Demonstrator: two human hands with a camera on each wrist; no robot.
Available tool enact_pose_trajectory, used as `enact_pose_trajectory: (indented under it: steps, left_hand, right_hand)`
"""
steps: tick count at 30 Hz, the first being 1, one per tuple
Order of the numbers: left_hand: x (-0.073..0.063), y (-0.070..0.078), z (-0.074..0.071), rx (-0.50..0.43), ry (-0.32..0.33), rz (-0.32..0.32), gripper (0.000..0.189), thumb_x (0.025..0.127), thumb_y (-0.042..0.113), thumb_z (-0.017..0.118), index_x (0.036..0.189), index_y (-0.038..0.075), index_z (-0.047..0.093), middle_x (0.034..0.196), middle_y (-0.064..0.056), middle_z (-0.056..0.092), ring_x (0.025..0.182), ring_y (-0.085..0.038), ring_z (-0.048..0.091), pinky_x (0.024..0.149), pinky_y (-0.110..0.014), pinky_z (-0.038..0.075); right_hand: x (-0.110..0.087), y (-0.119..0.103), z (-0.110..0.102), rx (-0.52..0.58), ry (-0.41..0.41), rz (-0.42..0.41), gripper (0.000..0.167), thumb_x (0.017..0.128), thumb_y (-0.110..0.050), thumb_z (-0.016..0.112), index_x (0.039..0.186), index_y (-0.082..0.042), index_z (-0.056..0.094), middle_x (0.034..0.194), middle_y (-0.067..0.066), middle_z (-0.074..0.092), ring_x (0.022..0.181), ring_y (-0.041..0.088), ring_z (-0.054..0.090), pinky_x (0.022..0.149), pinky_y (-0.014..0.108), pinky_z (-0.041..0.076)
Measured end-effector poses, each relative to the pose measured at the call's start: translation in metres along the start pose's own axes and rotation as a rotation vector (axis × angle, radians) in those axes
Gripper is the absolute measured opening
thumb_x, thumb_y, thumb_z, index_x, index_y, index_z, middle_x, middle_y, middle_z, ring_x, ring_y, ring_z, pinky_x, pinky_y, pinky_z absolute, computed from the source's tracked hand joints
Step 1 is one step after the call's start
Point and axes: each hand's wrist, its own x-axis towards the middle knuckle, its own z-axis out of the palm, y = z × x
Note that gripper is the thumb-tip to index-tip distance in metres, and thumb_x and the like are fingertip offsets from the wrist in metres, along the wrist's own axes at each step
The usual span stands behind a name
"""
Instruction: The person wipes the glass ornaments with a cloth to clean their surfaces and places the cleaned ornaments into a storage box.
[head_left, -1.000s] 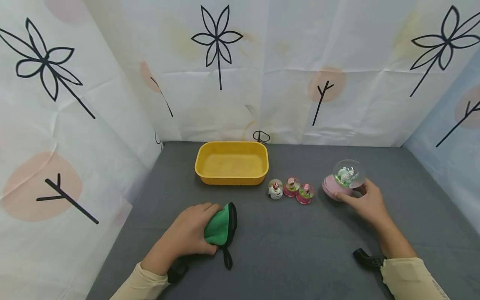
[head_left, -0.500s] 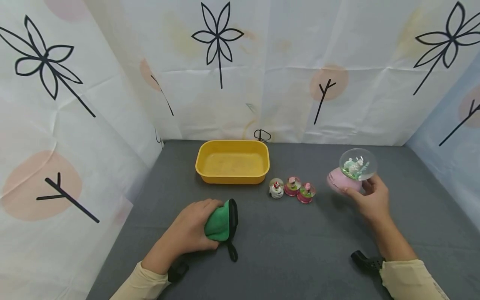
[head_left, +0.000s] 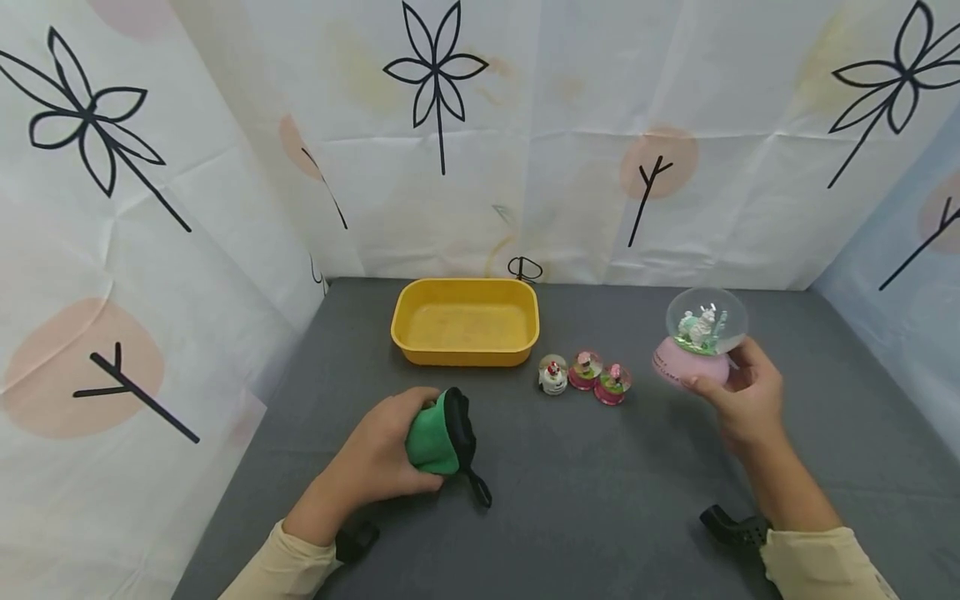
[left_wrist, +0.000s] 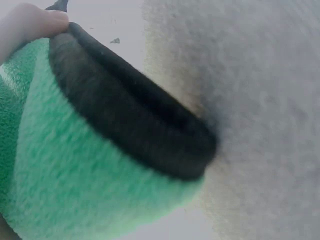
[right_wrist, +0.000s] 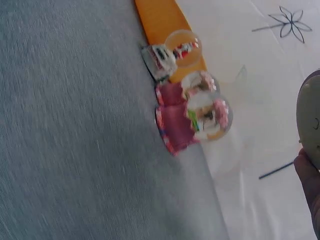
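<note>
My left hand grips a green fuzzy cleaning mitt by its sides, thumb in front and fingers behind. Its black-edged opening faces right, and a black loop hangs from it. In the left wrist view the mitt's black cuff gapes beside a finger. My right hand holds a large snow globe by its pink base, with the clear dome and white figures on top, tilted slightly. At the right edge of the right wrist view only the base's pale underside shows.
Three small snow globes stand together at the table's middle: a white one and two with pink bases. Left behind them is a yellow tray. Patterned white cloth walls the back and sides of the grey table.
My right hand has lifted the large snow globe off the table and turned its dome more upright. My left hand has raised the mitt a little, its opening swinging to the right.
</note>
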Motion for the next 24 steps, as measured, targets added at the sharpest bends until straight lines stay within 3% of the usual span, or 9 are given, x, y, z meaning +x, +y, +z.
enact_pose_trajectory:
  steps: [4, 10, 13, 20, 24]
  left_hand:
    - [-0.001, 0.002, -0.001, -0.1, 0.03, -0.013, 0.1, 0.054, 0.025, 0.106, 0.14, 0.017, 0.055, 0.117, 0.008, 0.065, 0.095, -0.008, 0.059, 0.083, -0.032, 0.057]
    - [0.003, 0.005, -0.001, -0.476, 0.044, -0.033, 0.092, 0.062, 0.013, 0.104, 0.135, 0.02, 0.05, 0.107, 0.005, 0.07, 0.091, -0.013, 0.067, 0.081, -0.029, 0.06]
    - [0.008, 0.008, -0.003, -0.584, 0.07, -0.029, 0.091, 0.062, 0.014, 0.104, 0.134, 0.016, 0.049, 0.108, 0.001, 0.072, 0.092, -0.016, 0.07, 0.082, -0.03, 0.061]
    - [0.024, 0.021, -0.008, -0.644, 0.103, 0.0, 0.091, 0.058, 0.013, 0.105, 0.131, 0.019, 0.052, 0.107, -0.002, 0.069, 0.094, -0.019, 0.069, 0.084, -0.03, 0.06]
    - [0.036, 0.031, -0.005, -0.67, 0.109, 0.063, 0.087, 0.058, 0.015, 0.105, 0.128, 0.017, 0.053, 0.102, -0.003, 0.067, 0.09, -0.018, 0.066, 0.082, -0.031, 0.059]
  right_hand:
    - [-0.003, -0.003, 0.005, 0.014, -0.059, -0.026, 0.079, 0.07, 0.036, 0.061, 0.139, -0.002, 0.063, 0.121, 0.004, 0.069, 0.102, 0.011, 0.066, 0.079, 0.016, 0.061]
    - [-0.009, -0.011, 0.014, -0.056, -0.227, -0.099, 0.069, 0.068, 0.034, 0.067, 0.131, 0.005, 0.064, 0.119, 0.001, 0.072, 0.102, 0.008, 0.07, 0.079, 0.016, 0.062]
    - [-0.015, -0.014, 0.024, -0.08, -0.277, -0.113, 0.064, 0.065, 0.035, 0.07, 0.123, 0.01, 0.063, 0.115, 0.002, 0.072, 0.101, 0.008, 0.071, 0.079, 0.017, 0.062]
    - [-0.028, -0.015, 0.052, -0.176, -0.393, -0.108, 0.067, 0.061, 0.029, 0.08, 0.123, 0.013, 0.06, 0.116, -0.001, 0.071, 0.098, 0.008, 0.071, 0.08, 0.018, 0.062]
    - [-0.037, -0.012, 0.066, -0.21, -0.461, -0.091, 0.069, 0.061, 0.024, 0.085, 0.123, 0.01, 0.059, 0.117, -0.004, 0.07, 0.097, 0.007, 0.07, 0.078, 0.019, 0.063]
